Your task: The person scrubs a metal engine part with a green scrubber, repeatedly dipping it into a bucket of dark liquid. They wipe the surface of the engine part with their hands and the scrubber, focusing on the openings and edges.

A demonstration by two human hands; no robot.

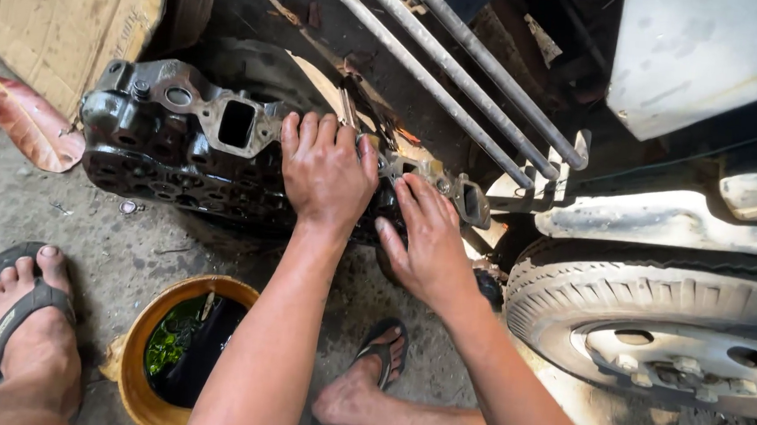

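Seen from above, a person squats on a gritty concrete floor (131,250) with both hands on a black, oily cylinder head (172,152), a heavy cast metal block lying on the floor beside a vehicle's wheel (652,325). The left hand (327,170) lies palm-down over the block's top edge, fingers (309,134) together and curled over it; the right hand (429,237) presses its right end, fingers spread, gripping nothing separate. The block's long axis runs left to right across the view, dipping slightly to the right, its ported face with a rectangular opening (237,123) turned up and away. Judging by the oily sheen, a hand could slip, and the block could tip toward the sandalled feet (one (26,318) at left, one (359,382) below) or the yellow bowl of dark liquid (173,349).
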